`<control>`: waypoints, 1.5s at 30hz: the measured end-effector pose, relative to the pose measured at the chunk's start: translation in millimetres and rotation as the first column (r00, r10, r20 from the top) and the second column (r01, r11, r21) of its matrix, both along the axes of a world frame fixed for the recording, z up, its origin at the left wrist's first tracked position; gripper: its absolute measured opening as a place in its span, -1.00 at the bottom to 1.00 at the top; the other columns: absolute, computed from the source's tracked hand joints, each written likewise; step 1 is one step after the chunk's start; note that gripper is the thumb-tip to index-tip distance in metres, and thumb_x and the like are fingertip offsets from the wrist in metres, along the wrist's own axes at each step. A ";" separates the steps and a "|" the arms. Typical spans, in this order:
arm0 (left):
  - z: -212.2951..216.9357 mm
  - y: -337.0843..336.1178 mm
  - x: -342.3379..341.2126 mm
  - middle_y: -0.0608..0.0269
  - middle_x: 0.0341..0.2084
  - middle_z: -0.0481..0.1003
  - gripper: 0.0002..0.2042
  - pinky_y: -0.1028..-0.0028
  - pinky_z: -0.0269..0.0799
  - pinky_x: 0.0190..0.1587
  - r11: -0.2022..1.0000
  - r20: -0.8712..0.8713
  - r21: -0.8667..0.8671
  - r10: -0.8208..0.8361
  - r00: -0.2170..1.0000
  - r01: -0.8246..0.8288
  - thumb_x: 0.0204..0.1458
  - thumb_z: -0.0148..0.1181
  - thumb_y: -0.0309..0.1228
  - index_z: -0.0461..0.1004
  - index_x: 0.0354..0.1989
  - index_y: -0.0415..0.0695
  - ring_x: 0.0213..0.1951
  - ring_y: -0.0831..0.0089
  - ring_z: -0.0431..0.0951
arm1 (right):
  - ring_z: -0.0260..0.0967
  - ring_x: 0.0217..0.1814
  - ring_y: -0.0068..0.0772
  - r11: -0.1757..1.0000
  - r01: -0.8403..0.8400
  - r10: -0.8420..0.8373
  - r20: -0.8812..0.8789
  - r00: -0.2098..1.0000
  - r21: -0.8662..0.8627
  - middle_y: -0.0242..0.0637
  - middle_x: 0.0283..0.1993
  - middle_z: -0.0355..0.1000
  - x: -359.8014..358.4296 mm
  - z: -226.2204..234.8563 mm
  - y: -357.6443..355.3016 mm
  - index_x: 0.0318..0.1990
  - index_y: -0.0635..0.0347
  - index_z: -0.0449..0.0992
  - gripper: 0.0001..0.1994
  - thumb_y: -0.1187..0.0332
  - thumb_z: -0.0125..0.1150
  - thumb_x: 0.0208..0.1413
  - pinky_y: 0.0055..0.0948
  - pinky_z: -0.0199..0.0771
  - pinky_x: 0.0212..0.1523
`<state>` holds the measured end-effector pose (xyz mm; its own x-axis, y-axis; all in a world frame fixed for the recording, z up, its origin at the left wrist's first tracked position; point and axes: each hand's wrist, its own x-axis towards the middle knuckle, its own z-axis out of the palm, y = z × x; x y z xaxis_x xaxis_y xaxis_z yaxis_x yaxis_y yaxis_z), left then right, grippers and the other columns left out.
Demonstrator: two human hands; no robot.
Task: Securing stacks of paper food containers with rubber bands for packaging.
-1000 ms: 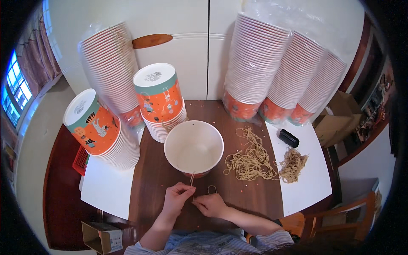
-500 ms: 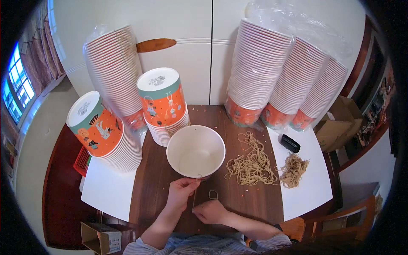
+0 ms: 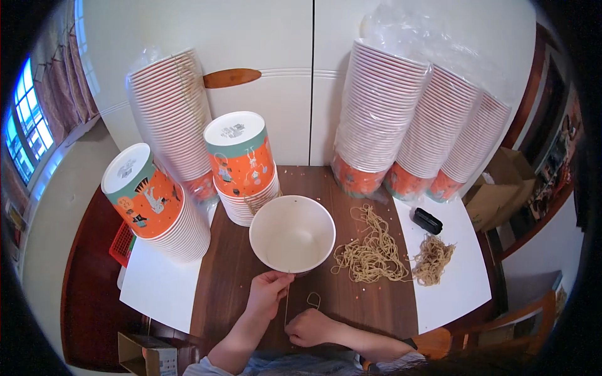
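An empty white paper bucket [image 3: 292,233] stands upright on the brown tabletop, its open mouth facing me, with a small hole near its far rim. At the near rim my left hand [image 3: 268,293] is closed in a pinch on a thin tan cord [image 3: 288,308]. The cord runs down from there to my right hand [image 3: 311,327], a closed fist low over the table that grips its lower part. A small loop of cord rises above the right hand's knuckles. Whether the left fingertips also touch the bucket's rim is hard to tell.
Tangled tan cords [image 3: 373,254] lie right of the bucket, with a smaller bundle [image 3: 433,260] and a black plastic object [image 3: 427,220] beyond. Upside-down stacked orange buckets [image 3: 241,156] stand left, another stack [image 3: 153,200] farther left. Tall plastic-wrapped stacks [image 3: 382,113] line the back.
The whole view has shifted slightly, so things sit lower in the picture. A bit of cord seen inside the near rim no longer shows clearly. Both hands keep their grip and nearly the same places.
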<state>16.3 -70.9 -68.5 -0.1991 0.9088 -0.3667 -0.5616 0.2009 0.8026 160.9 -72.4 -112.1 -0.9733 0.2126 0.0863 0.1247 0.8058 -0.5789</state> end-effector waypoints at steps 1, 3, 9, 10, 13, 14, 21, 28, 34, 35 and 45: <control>-0.2 0.9 -0.9 0.33 -0.62 0.44 -0.95 0.72 0.08 -0.64 1.000 0.000 0.001 0.000 1.000 0.000 -0.13 0.16 -0.56 0.46 -0.47 -0.26 -0.66 0.71 0.28 | 0.35 -0.52 -0.06 1.000 -0.012 0.012 -0.022 1.000 -0.001 -0.13 -0.62 0.35 0.1 -0.7 0.3 -0.59 0.20 0.36 -0.81 0.26 -0.01 -0.16 -0.14 0.36 -0.50; -1.2 2.6 -2.8 0.34 -0.61 0.44 -0.95 0.72 0.10 -0.64 0.999 0.039 0.035 -0.016 0.999 0.015 -0.13 0.15 -0.55 0.46 -0.46 -0.26 -0.65 0.71 0.30 | 0.36 -0.52 -0.06 1.000 -0.016 0.016 -0.011 1.000 0.007 -0.13 -0.62 0.35 0.0 1.9 1.7 -0.59 0.20 0.37 -0.81 0.26 -0.01 -0.16 -0.14 0.36 -0.50; 4.4 7.9 -2.7 0.32 -0.60 0.44 -0.95 0.72 0.12 -0.63 0.999 0.015 -0.047 -0.025 1.000 0.025 -0.14 0.16 -0.52 0.45 -0.49 -0.23 -0.62 0.68 0.32 | 0.36 -0.51 -0.08 1.000 -0.025 0.026 -0.033 0.999 0.012 -0.14 -0.61 0.35 0.4 5.0 1.8 -0.59 0.20 0.36 -0.81 0.26 -0.01 -0.17 -0.14 0.36 -0.51; 4.7 8.2 -2.5 0.32 -0.60 0.44 -0.95 0.72 0.12 -0.63 0.999 0.015 -0.047 -0.024 1.000 0.024 -0.14 0.16 -0.52 0.45 -0.49 -0.23 -0.62 0.68 0.32 | 0.36 -0.51 -0.08 1.000 -0.027 0.027 -0.044 0.999 0.008 -0.14 -0.61 0.35 0.7 5.0 1.3 -0.59 0.20 0.36 -0.81 0.26 0.00 -0.17 -0.14 0.36 -0.51; 2.2 9.7 -3.2 0.31 -0.60 0.44 -0.94 0.72 0.13 -0.62 0.998 0.013 -0.053 -0.023 1.000 0.024 -0.14 0.17 -0.51 0.45 -0.51 -0.22 -0.62 0.67 0.33 | 0.35 -0.51 -0.08 1.000 -0.027 0.027 -0.060 0.998 -0.008 -0.14 -0.61 0.35 1.5 3.8 0.0 -0.58 0.20 0.35 -0.81 0.27 0.00 -0.16 -0.15 0.35 -0.51; -0.2 10.2 -4.7 0.31 -0.59 0.45 -0.94 0.71 0.14 -0.60 0.997 0.004 -0.046 -0.054 0.999 0.054 -0.14 0.17 -0.51 0.45 -0.49 -0.22 -0.60 0.67 0.34 | 0.35 -0.51 -0.08 1.000 -0.026 0.025 -0.060 0.998 -0.008 -0.14 -0.61 0.35 1.2 1.2 -0.8 -0.58 0.20 0.35 -0.81 0.27 0.00 -0.16 -0.15 0.35 -0.51; -16.9 0.9 -14.0 0.31 -0.50 0.47 -0.88 0.64 0.21 -0.48 0.973 -0.205 -0.008 -0.227 0.952 0.231 -0.15 0.14 -0.55 0.47 -0.39 -0.24 -0.52 0.65 0.34 | 0.35 -0.50 -0.14 0.995 -0.060 0.050 -0.129 0.990 -0.076 -0.21 -0.58 0.35 -2.3 -5.7 -3.4 -0.55 0.17 0.35 -0.84 0.27 0.01 -0.13 -0.23 0.35 -0.52; 17.7 -12.1 -15.1 0.25 -0.47 0.38 -0.83 0.53 0.29 -0.39 0.876 -0.797 0.482 0.440 0.414 -0.003 -0.24 0.12 -0.62 0.41 -0.43 -0.13 -0.49 0.48 0.38 | 0.34 -0.47 -0.07 0.956 -0.114 0.072 -0.161 0.984 -0.271 -0.15 -0.51 0.38 -1.2 0.7 -1.5 -0.42 0.12 0.39 -0.83 0.24 -0.03 -0.04 -0.19 0.34 -0.50; 51.0 4.9 6.1 0.32 -0.44 0.39 -0.80 0.39 0.25 -0.22 0.779 -0.810 0.461 0.565 -0.158 0.425 -0.29 0.21 -0.40 0.43 -0.41 -0.09 -0.29 0.35 0.37 | 0.34 -0.45 -0.06 0.940 -0.106 0.077 -0.101 0.992 -0.324 -0.16 -0.49 0.38 -0.2 0.4 0.2 -0.39 0.14 0.39 -0.83 0.26 -0.06 0.00 -0.19 0.32 -0.47; 55.0 7.9 10.6 0.38 -0.47 0.39 -0.81 0.40 0.21 -0.22 0.798 -0.829 0.399 0.525 -0.195 0.453 -0.24 0.18 -0.37 0.44 -0.39 -0.06 -0.26 0.39 0.36 | 0.34 -0.45 -0.06 0.942 -0.106 0.078 -0.098 0.992 -0.317 -0.16 -0.49 0.38 -0.6 0.4 0.0 -0.39 0.14 0.39 -0.83 0.26 -0.06 0.00 -0.19 0.32 -0.47; 44.2 12.5 -48.1 0.37 -0.42 0.41 -0.85 0.36 0.21 -0.23 0.784 -0.868 0.275 0.452 -0.207 0.556 -0.28 0.09 -0.50 0.44 -0.45 -0.05 -0.22 0.37 0.38 | 0.37 -0.36 -0.13 0.893 -0.092 0.022 -0.162 0.987 -0.441 -0.17 -0.40 0.41 22.3 34.4 21.2 -0.33 0.18 0.42 -0.80 0.26 -0.05 0.07 -0.33 0.35 -0.35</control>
